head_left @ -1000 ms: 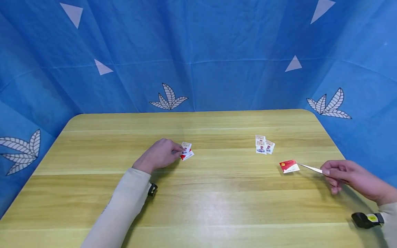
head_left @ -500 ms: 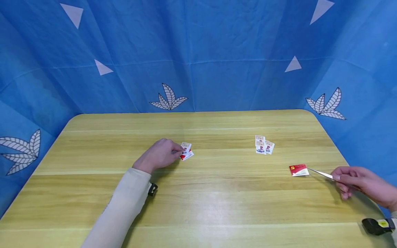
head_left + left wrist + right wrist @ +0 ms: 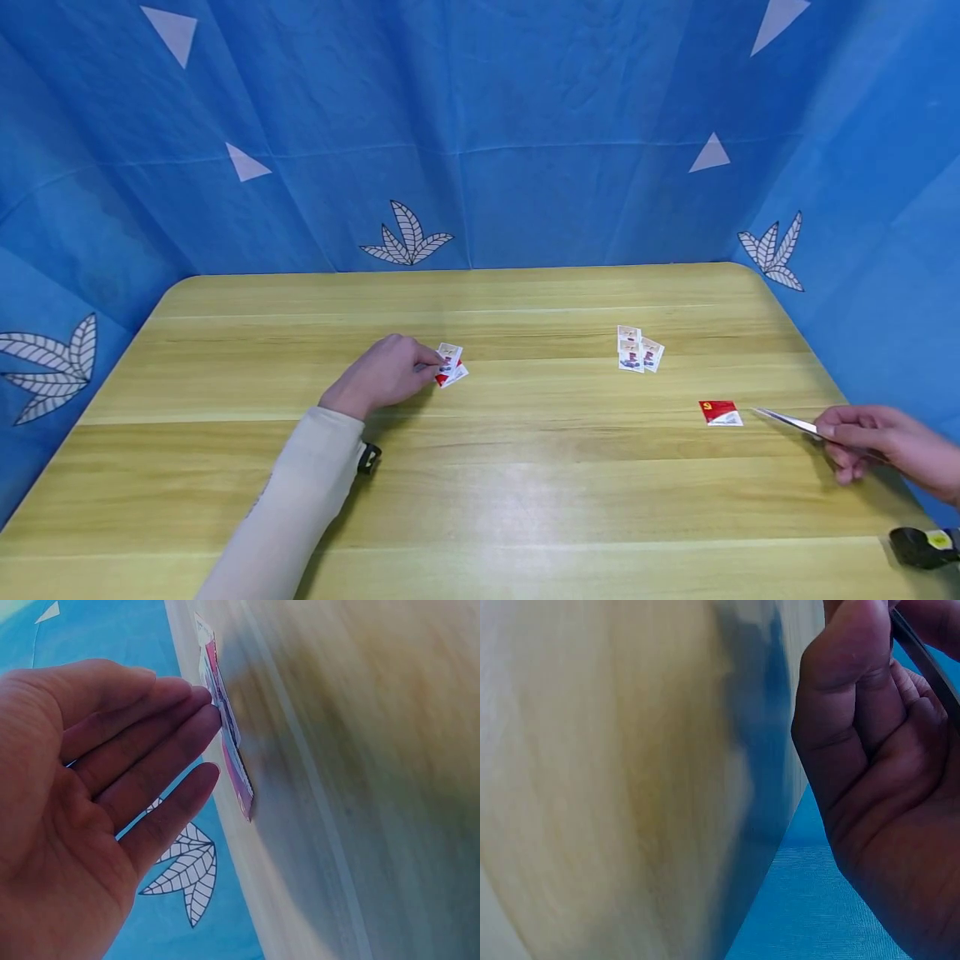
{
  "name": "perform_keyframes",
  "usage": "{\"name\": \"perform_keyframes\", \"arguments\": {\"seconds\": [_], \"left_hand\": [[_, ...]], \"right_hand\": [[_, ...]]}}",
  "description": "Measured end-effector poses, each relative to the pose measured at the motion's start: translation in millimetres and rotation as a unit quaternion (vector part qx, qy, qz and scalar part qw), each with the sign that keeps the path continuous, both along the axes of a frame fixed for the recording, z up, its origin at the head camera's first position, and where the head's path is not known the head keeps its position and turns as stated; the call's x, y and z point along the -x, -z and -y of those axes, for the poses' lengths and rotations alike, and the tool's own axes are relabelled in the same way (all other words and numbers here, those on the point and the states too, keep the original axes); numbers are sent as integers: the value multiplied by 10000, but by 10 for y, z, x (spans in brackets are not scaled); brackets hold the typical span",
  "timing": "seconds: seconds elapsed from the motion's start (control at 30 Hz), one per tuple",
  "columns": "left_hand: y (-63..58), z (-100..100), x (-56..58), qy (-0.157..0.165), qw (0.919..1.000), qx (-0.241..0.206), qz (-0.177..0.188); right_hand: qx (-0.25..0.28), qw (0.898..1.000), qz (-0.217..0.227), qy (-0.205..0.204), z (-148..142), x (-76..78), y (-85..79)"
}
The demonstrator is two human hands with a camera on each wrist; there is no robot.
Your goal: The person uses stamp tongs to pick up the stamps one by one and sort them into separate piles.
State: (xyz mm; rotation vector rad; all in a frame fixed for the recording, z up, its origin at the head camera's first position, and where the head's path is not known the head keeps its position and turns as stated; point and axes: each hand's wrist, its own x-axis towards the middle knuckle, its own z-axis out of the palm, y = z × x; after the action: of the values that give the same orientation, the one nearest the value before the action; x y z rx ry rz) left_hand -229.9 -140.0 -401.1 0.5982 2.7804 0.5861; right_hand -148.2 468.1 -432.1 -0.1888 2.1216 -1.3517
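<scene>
My right hand (image 3: 888, 440) pinches a pair of metal tweezers (image 3: 787, 420) at the table's right side. Their tips point left, a small gap away from a red and white stamp (image 3: 720, 413) lying flat on the wood. In the right wrist view only a dark piece of the tweezers (image 3: 926, 664) shows between the fingers. At the middle left, the fingertips of my left hand (image 3: 384, 377) rest on a small overlapping pile of stamps (image 3: 452, 356), a pale one over a red and white one. The left wrist view shows those fingers (image 3: 161, 761) fairly straight against the stamps (image 3: 238, 776).
Several pale stamps (image 3: 631, 354) lie partly overlapped right of centre, behind the single red one. The wooden table (image 3: 525, 467) meets a blue cloth (image 3: 525, 200) at its back and sides. A black wrist strap (image 3: 918, 547) sits on the right arm.
The tweezers carried the red and white stamp rightward and toward the near edge, then let it go and drew back right. My left hand and the other stamps have stayed put.
</scene>
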Motion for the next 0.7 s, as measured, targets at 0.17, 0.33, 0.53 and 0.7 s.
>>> {"name": "perform_keyframes", "arguments": {"seconds": [0.17,0.33,0.53,0.7], "left_hand": [[8,-3,-3,-15,10000,21,-36],[11,9,-12,52,9999,14,-152],[4,-9,-6,81,9999,-22,-128],[-5,-6,-10,59,9999,-12,-105]], "right_hand": [[-65,9998,-130,140,13,2,24],[-502,9978,-273,340,98,13,-18],[-577,9951,-671,448,244,28,-133],[-496,9932,-1020,255,405,99,-245]]}}
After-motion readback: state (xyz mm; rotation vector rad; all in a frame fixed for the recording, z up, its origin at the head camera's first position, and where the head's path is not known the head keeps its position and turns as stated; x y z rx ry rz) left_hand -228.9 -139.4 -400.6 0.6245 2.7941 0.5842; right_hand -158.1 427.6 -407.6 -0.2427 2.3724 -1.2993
